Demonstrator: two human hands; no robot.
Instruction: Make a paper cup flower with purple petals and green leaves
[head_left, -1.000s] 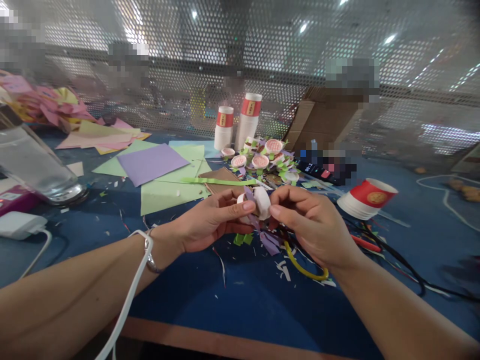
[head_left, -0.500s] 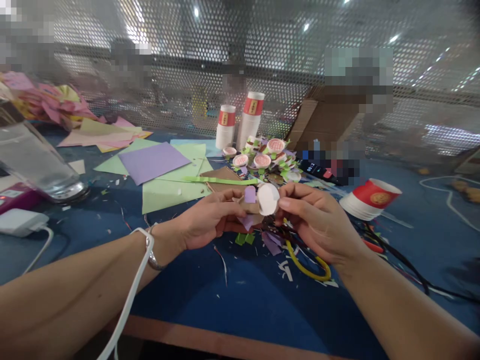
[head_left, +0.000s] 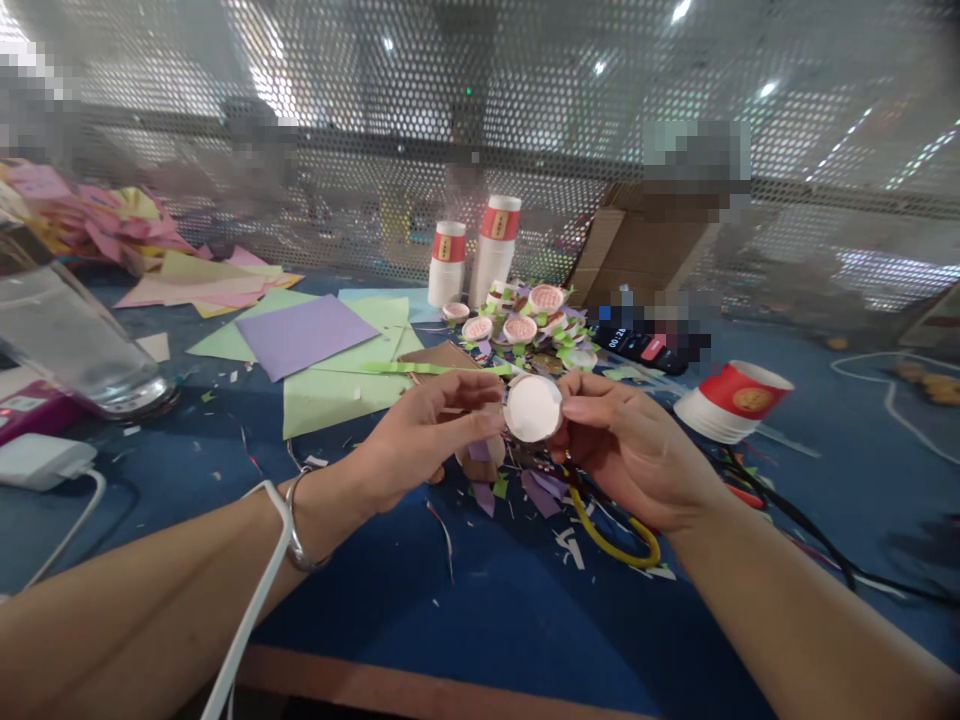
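Observation:
A white paper disc [head_left: 533,408] is held upright between both hands above the blue table. My right hand [head_left: 626,440] pinches its right edge between thumb and fingertips. The thumb and fingertips of my left hand [head_left: 431,430] close on its left edge. Just below my left fingers lies a brown cardboard piece with purple paper [head_left: 482,462]. Beyond the disc is a pile of small round paper pieces [head_left: 520,329] with pink tops and green bits. Yellow scissor handles [head_left: 646,545] lie below my right hand.
Purple paper [head_left: 306,335] rests on green sheets [head_left: 337,395] at left. Stacked paper cups [head_left: 495,250] stand behind. A red and white cup [head_left: 735,400], a phone [head_left: 637,345] and black cables are at right. A glass of water [head_left: 82,335] leans in at far left.
The cardboard piece with purple paper has left my left hand and now lies on the table. My left fingers have moved to the white disc, which now faces the camera more squarely.

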